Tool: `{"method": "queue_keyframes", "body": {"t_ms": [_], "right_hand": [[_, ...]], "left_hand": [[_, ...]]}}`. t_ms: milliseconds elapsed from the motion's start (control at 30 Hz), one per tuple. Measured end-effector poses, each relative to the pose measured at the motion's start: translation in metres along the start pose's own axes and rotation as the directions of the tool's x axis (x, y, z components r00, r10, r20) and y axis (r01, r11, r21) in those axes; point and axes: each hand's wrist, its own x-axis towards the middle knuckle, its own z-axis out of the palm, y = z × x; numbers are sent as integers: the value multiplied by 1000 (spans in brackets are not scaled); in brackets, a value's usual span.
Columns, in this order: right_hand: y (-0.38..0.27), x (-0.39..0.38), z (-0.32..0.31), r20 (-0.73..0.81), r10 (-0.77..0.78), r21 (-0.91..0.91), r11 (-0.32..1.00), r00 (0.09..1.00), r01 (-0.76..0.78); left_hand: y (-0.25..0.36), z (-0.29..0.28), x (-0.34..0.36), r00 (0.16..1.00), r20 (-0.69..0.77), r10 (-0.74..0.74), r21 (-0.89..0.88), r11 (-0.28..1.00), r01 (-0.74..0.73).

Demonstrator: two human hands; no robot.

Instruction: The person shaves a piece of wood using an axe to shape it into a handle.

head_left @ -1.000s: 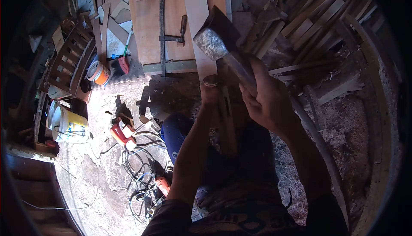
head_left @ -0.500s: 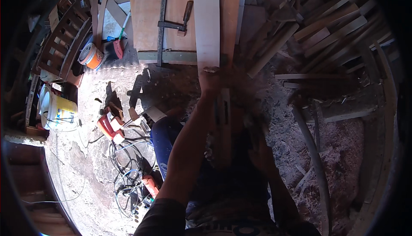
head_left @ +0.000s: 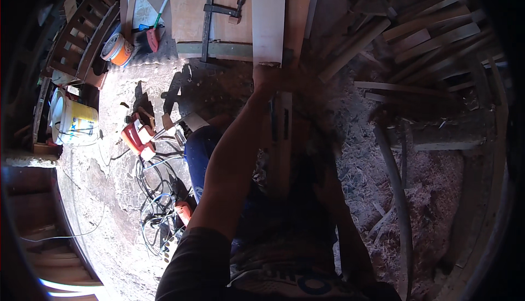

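A long pale board (head_left: 268,19) runs away from me at the top centre. My left hand (head_left: 267,77) is closed around its near end, with the arm stretched forward. Below that hand, between my legs, stands a narrow wooden piece with a dark slot (head_left: 281,142). My right hand (head_left: 328,183) is low beside this piece, on its right, in deep shadow. Its fingers are too dark to make out, and so is anything they may hold. Left of the board, a bar clamp (head_left: 223,10) with a wooden handle lies over a wide wooden panel (head_left: 188,19).
Stacked timber offcuts (head_left: 432,38) fill the far right. A curved branch-like pole (head_left: 402,213) lies over shavings. On the left are an orange bucket (head_left: 116,50), a yellow-white bucket (head_left: 79,123), a red power tool (head_left: 136,139) and tangled cables (head_left: 156,202). Slatted wooden furniture (head_left: 82,38) stands behind.
The view has tilted, so the whole scene sits higher in the picture. My left hand keeps its grip on the board's end. The right hand stays low beside the slotted piece.
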Motion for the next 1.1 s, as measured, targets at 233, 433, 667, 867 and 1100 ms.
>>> {"method": "queue_keyframes", "body": {"t_ms": [233, 433, 667, 867, 1100], "right_hand": [[33, -3, 9, -44, -30, 43, 999, 999, 31], [30, 17, -5, 18, -4, 103, 995, 1000, 2], [31, 21, -4, 58, 88, 172, 980, 994, -96], [37, 23, 8, 58, -34, 72, 997, 998, 29], [51, 34, 17, 27, -91, 23, 996, 996, 90]], "left_hand": [[38, 23, -33, 961, 85, 265, 15, 964, -267], [21, 30, 60, 938, 336, 88, 9, 995, -97], [138, -50, -39, 902, 255, 347, -193, 933, -304], [126, -73, -96, 855, 125, 503, -329, 834, -443], [97, -68, -127, 803, 173, 570, -434, 776, -457]]}}
